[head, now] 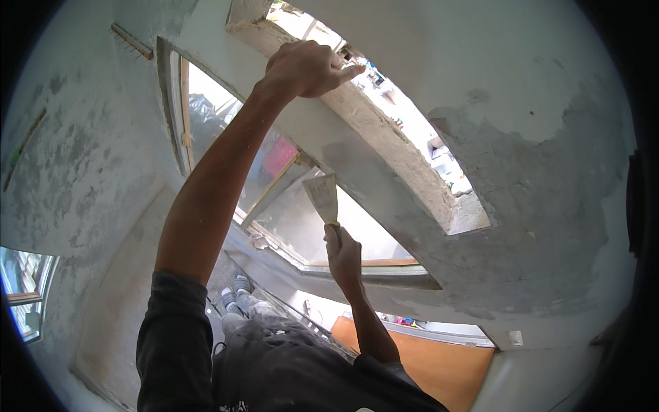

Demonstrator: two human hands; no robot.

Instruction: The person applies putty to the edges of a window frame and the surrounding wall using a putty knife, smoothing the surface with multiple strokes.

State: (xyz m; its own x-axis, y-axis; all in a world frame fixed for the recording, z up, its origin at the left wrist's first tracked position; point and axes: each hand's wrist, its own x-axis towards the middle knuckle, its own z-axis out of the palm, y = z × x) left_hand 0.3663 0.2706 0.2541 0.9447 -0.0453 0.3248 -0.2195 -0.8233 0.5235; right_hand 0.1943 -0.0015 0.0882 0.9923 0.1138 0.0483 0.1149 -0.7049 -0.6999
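Observation:
My right hand (345, 255) is closed around the handle of a putty knife (323, 198), its wide, plaster-smeared blade pointing up in front of a window. Above and to the left, my left arm is raised high. My left hand (309, 69) is at the rough edge of a long narrow wall opening (391, 134), with its fingers curled and one digit pointing right. Whether it grips the ledge or something small cannot be told. Around the opening, the plastered wall (515, 206) has smooth pale areas and darker grey, uneven patches.
A framed window (177, 103) lies left and below the opening. A wooden strip with nails or pegs (132, 41) is on the left wall. My slippered feet (237, 291) are far below, near metal rails. An orange panel (437, 360) stands at lower right, and another window (31, 293) at far left.

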